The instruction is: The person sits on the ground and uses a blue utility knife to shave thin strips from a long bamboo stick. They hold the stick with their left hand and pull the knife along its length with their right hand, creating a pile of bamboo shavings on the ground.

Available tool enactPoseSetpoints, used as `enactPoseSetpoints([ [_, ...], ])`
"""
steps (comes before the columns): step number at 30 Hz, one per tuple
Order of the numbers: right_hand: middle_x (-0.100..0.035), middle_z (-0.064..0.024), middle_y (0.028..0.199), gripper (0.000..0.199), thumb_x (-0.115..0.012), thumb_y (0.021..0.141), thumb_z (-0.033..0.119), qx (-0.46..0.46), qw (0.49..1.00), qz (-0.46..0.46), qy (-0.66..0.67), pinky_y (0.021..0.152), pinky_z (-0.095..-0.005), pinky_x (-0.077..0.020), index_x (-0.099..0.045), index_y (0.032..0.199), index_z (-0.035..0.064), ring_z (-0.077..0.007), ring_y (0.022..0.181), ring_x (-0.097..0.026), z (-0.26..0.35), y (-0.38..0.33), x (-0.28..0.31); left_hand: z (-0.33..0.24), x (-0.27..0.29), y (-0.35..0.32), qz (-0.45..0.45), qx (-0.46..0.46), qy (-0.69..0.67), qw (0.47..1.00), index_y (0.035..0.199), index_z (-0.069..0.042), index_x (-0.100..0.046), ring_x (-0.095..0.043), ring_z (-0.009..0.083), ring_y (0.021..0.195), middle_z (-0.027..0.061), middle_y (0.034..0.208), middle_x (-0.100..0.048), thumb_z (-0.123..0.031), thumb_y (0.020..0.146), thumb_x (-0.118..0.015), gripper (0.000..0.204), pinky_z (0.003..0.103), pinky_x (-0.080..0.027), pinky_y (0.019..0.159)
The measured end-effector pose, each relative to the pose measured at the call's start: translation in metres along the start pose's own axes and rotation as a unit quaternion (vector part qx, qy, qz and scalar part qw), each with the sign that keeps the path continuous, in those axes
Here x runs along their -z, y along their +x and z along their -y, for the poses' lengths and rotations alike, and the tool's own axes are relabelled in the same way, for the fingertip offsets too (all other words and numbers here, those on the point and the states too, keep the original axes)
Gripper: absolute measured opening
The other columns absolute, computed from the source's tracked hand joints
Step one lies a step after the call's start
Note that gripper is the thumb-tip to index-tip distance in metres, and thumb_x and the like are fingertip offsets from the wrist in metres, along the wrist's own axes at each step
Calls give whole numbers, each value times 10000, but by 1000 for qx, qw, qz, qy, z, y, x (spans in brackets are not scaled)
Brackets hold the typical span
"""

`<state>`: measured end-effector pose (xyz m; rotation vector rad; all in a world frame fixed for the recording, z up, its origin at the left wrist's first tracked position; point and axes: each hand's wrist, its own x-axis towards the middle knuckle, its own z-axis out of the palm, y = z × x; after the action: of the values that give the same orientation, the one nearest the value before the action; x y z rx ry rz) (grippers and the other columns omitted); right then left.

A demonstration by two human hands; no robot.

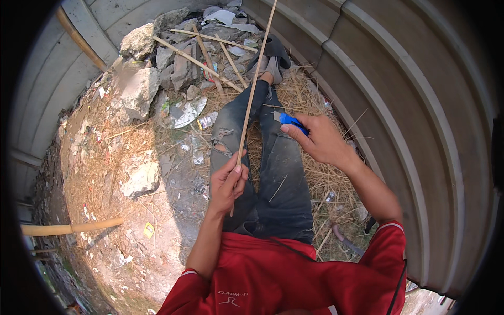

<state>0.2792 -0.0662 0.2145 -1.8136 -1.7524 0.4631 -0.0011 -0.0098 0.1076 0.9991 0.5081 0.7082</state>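
A long thin strip of bamboo or wood (251, 100) stands slanted above my lap, its far end running past the top of the view. My left hand (229, 181) is closed round it near its lower end. In my right hand (323, 137) is a blue utility knife (293, 122), gripped with its short blade pointing left toward the strip. Blade and strip are apart. Beneath both hands are my legs in dark torn jeans (283, 173), stretched out in front of me. A small pale splinter (278, 188) lies on the right thigh.
Corrugated metal sheeting (399, 105) rises close on my right. Beyond my feet and to the left lie broken concrete chunks (140, 90) and several bamboo pieces (197, 62). Straw shavings (331, 184) cover the ground beside my right leg. A thicker bamboo pole (73, 229) juts in from the left.
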Motion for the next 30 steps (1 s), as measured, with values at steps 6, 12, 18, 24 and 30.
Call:
enactPoseSetpoints([
  [6, -684, -269, 736, 491, -622, 1003, 479, 11, 995, 95, -32, 685, -584, -534, -675, 889, 4, -487, 726, -685, 37, -14, -56, 3, -9, 5, 8, -5, -18, 1000, 1552, -33, -457, -384, 12, 514, 11, 931, -576, -215, 1106, -543, 489, 187, -296, 433],
  [12, -700, -268, 753, 516, -616, 991, 528, 36, 993, 97, -61, 703, -605, -534, -690, 930, 20, -498, 739, -691, 25, -7, -76, 11, 1, 4, 10, 3, 0, 1000, 1553, -40, -465, -383, 7, 521, -1, 906, -578, -216, 1107, -550, 487, 190, -296, 436],
  [18, -667, -266, 695, 577, -560, 1037, 527, -102, 988, -116, -31, 688, -555, -515, -689, 871, -10, -488, 734, -684, -27, 57, -40, 14, 2, -13, -22, 14, 60, 998, 1551, -42, -480, -415, 13, 547, 0, 879, -596, -183, 1098, -565, 481, 189, -307, 453],
  [24, -618, -247, 660, 589, -556, 1054, 485, -83, 994, -45, -50, 623, -512, -464, -670, 825, -46, -451, 627, -614, -35, 46, -27, 41, 3, -36, 77, -32, 71, 994, 1540, -39, -495, -423, 20, 558, 22, 887, -602, -155, 1100, -552, 458, 188, -311, 463],
  [30, -613, -218, 629, 531, -593, 1036, 473, -70, 994, -66, 45, 589, -484, -469, -654, 816, -7, -410, 590, -626, -11, 21, -28, -3, -2, -8, 27, -27, 7, 999, 1537, -8, -468, -372, 23, 512, 22, 860, -543, -224, 1119, -507, 473, 192, -294, 435],
])
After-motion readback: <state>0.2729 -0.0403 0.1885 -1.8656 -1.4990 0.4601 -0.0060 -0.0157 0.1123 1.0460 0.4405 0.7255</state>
